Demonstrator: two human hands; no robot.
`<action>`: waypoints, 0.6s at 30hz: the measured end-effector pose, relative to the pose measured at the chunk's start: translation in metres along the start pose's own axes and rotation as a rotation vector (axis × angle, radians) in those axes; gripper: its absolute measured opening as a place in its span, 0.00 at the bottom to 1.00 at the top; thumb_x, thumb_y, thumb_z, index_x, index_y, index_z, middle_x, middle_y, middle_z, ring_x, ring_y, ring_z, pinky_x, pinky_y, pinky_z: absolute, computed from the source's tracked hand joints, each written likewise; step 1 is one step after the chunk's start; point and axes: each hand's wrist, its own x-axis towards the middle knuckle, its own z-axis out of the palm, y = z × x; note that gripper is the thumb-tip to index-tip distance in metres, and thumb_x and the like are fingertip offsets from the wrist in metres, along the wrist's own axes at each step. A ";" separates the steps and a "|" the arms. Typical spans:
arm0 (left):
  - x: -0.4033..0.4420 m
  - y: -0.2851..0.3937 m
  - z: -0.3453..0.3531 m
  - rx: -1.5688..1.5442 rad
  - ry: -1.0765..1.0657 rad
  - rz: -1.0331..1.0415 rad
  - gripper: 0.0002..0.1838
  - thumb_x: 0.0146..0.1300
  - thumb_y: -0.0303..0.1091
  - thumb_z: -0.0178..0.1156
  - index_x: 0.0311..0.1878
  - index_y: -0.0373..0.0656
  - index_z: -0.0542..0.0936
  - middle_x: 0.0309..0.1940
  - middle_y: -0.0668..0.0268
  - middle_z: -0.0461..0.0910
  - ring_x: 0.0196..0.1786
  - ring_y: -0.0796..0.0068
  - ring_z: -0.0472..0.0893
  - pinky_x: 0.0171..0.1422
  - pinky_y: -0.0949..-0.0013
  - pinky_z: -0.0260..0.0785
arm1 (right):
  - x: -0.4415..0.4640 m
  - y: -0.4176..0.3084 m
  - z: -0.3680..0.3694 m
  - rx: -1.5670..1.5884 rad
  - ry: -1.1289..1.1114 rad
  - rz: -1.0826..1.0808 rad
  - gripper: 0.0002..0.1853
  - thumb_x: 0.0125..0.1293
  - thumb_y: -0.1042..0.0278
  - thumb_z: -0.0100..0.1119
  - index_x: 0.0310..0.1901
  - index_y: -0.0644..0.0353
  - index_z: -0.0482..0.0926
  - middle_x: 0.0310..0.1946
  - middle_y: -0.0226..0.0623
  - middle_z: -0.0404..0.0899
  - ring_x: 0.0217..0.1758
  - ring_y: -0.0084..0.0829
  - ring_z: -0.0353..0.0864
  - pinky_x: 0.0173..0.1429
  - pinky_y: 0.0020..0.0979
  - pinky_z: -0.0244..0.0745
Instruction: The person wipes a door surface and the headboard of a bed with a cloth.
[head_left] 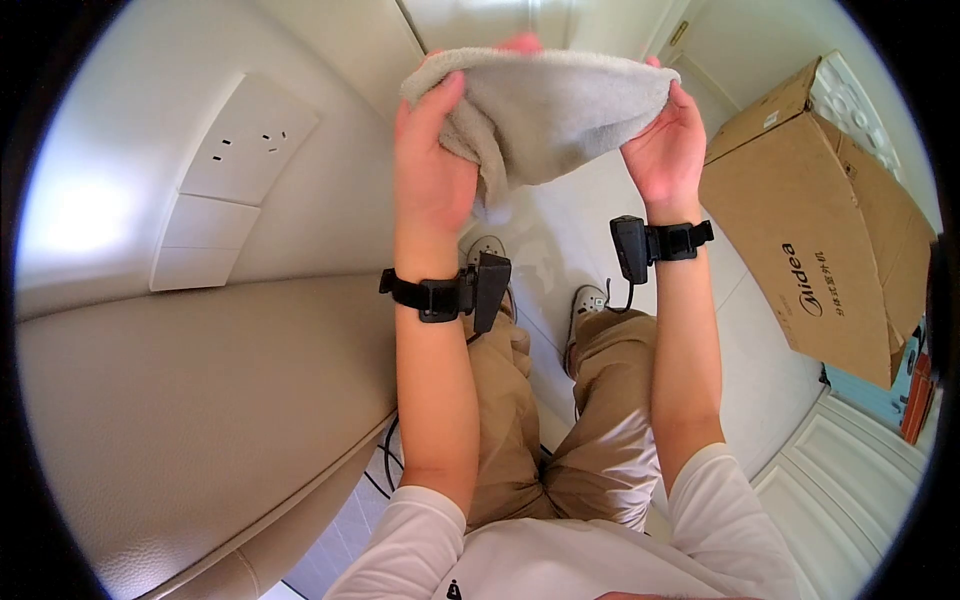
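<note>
A light grey, fluffy cloth is stretched between my two hands at the top of the view, above the floor. My left hand grips its left end, with the thumb over the front and a fold hanging down beside the palm. At the right end, my right hand holds the cloth's edge, palm turned inward; some of its fingers are hidden behind the fabric. Each wrist wears a black strap with a small black device.
A beige padded seat is at the left, below a wall panel of sockets and switches. A large cardboard box stands at the right, near white panelled doors. Black cables hang beside the seat.
</note>
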 end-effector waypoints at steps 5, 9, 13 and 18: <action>0.003 -0.008 -0.027 0.015 -0.179 -0.047 0.07 0.78 0.36 0.52 0.44 0.45 0.75 0.32 0.70 0.74 0.42 0.70 0.78 0.52 0.67 0.69 | 0.002 0.020 -0.001 0.115 -0.275 0.181 0.14 0.82 0.63 0.45 0.57 0.60 0.76 0.27 0.19 0.66 0.31 0.19 0.67 0.45 0.26 0.72; 0.002 -0.022 -0.023 0.461 -0.027 -0.256 0.06 0.77 0.36 0.57 0.45 0.45 0.78 0.29 0.75 0.74 0.32 0.80 0.71 0.40 0.73 0.64 | -0.010 0.034 0.018 -0.295 -0.182 0.313 0.15 0.83 0.60 0.48 0.53 0.60 0.80 0.21 0.15 0.57 0.22 0.14 0.53 0.29 0.21 0.52; 0.004 -0.024 -0.017 0.552 0.019 -0.257 0.09 0.75 0.36 0.61 0.49 0.42 0.82 0.29 0.75 0.77 0.31 0.83 0.71 0.38 0.75 0.64 | -0.010 0.037 0.017 -0.524 -0.136 0.325 0.14 0.82 0.59 0.52 0.53 0.60 0.82 0.22 0.16 0.61 0.25 0.13 0.54 0.30 0.21 0.51; 0.001 -0.022 -0.013 0.600 0.041 -0.268 0.11 0.76 0.39 0.60 0.49 0.41 0.84 0.29 0.76 0.77 0.31 0.83 0.71 0.38 0.75 0.64 | -0.007 0.040 0.016 -0.601 0.002 0.264 0.15 0.82 0.58 0.53 0.52 0.61 0.82 0.23 0.15 0.61 0.26 0.13 0.54 0.31 0.21 0.50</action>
